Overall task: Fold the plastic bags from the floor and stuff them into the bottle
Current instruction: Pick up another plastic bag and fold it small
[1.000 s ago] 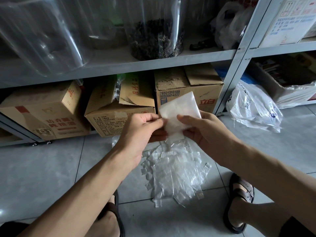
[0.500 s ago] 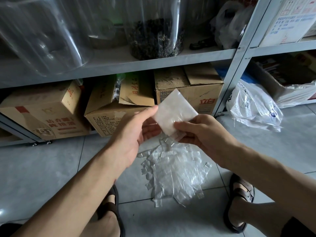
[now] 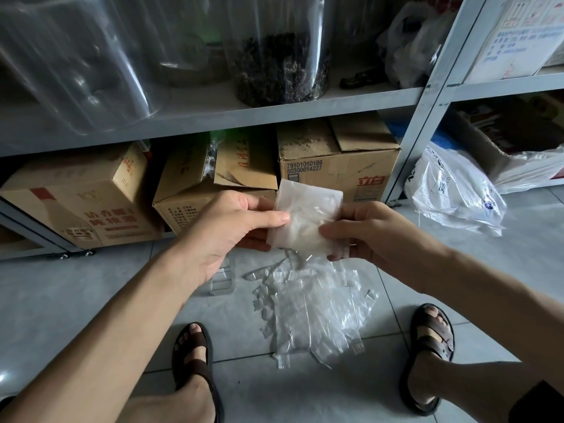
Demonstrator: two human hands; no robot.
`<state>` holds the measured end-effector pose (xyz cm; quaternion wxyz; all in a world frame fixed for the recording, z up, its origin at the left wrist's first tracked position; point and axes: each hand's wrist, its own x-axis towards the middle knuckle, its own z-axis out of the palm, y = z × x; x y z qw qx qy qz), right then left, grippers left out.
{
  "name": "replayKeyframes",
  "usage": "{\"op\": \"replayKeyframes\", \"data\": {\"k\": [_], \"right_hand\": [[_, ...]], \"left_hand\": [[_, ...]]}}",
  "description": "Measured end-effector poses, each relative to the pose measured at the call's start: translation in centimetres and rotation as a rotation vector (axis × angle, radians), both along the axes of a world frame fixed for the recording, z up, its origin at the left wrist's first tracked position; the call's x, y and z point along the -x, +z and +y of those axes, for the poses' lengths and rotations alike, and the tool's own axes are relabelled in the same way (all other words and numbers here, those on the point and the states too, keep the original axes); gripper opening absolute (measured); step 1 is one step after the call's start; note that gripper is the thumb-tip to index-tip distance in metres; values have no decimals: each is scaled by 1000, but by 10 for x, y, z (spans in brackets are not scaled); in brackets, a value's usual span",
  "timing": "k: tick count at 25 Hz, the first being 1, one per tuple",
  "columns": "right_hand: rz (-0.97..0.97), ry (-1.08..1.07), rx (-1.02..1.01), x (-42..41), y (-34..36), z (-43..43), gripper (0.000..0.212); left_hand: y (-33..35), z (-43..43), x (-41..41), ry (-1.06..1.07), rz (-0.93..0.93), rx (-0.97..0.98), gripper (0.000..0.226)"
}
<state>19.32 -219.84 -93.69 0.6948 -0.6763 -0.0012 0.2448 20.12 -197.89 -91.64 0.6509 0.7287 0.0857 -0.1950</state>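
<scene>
Since half a second ago, we are turning the folded plastic bag squarer to us, and our left hand is now pinching its left edge, thumb in front, fingers behind. Our right hand is pinching the right edge likewise. We are holding it above the pile of loose bags lying on the floor between our sandals.

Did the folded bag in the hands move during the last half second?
Yes, downward: the folded bag now lies below the printed numbers on the cardboard box, which it partly covered half a second ago.
</scene>
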Motion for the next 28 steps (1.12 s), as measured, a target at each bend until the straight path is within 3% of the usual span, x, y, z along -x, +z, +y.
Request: {"op": "replayKeyframes", "data": {"k": [7, 11, 16, 28], "right_hand": [[-2, 16, -9, -1, -1, 1, 24], [29, -35, -82, 0, 1, 4, 13], [40, -56, -132, 0, 0, 5, 34], [69, -133, -263, 0, 7, 2, 9]], "left_hand": [[2, -3, 2, -25, -10, 90, 23], [0, -7, 4, 17, -7, 128, 21], [-4, -8, 3, 52, -32, 131, 18], [4, -7, 8, -78, -66, 208, 17]]}}
